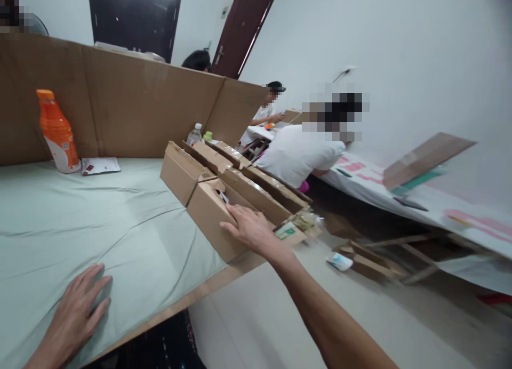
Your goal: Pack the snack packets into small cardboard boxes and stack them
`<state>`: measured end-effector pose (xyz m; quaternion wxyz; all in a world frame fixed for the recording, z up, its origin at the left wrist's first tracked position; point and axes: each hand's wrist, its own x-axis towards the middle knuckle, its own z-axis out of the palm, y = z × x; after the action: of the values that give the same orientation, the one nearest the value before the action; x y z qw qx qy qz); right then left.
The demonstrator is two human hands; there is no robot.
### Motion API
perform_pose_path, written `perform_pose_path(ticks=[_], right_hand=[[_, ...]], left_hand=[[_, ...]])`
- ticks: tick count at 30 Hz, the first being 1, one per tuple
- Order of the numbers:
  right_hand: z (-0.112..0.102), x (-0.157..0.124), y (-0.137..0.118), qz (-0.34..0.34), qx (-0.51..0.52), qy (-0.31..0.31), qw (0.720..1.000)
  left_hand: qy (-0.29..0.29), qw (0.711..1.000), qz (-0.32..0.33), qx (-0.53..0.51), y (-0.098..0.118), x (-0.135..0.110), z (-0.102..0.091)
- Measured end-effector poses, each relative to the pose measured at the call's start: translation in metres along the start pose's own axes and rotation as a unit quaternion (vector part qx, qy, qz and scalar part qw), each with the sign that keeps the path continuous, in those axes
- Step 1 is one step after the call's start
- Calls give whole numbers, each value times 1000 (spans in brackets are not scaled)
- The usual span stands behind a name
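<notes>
My left hand (82,307) lies on the pale green cloth (132,246), palm down with its fingers spread. My right hand (254,227) is over the near cardboard box (216,219) at the table's right edge. Its fingers stretch across the box's open top, and the thumb rests by the near side. The fingertips come close to a small whitish item (222,196) inside, too blurred to name. I see nothing held in that hand. More open cardboard boxes (256,195) stand tightly side by side behind it.
An orange bottle (58,134) and a flat white packet (101,166) are by the tall cardboard screen (152,102). A clear bottle (195,134) stands behind the boxes. Several other people sit beyond. On the floor at right lies an open carton (368,262).
</notes>
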<state>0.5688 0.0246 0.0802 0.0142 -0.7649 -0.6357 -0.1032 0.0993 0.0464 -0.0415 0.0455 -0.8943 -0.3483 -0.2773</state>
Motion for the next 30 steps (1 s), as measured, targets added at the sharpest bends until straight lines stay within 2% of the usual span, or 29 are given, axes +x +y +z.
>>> perform_pose_path(ticks=[5,10,12,16,19,21,22,24,27,30], right_hand=[[-2,0,-3,5,-48,42,998],[-1,-13,-4,-20,-66,152,986],[2,-21,-3,-35,-53,174,983],[6,-29,5,-45,-12,143,989],[-4,-23,20,-26,16,191,981],[-12,-13,33,20,30,227,973],[-15,-7,39,45,38,228,972],[-16,2,47,70,63,189,977],[-11,10,48,55,96,122,986],[-7,11,43,73,71,113,988]], left_hand=[[24,1000,-5,7,27,8,-16],[5,1000,9,20,38,14,-32],[-15,1000,2,24,35,10,-31],[-33,999,-10,19,31,-1,-23],[-38,999,-10,12,31,-6,-18],[-40,999,-19,6,31,-7,-16],[-41,999,-25,3,31,-7,-16],[-43,999,-29,1,31,-7,-15],[-45,999,-31,1,33,-7,-17],[-59,997,-49,-3,38,-2,-23]])
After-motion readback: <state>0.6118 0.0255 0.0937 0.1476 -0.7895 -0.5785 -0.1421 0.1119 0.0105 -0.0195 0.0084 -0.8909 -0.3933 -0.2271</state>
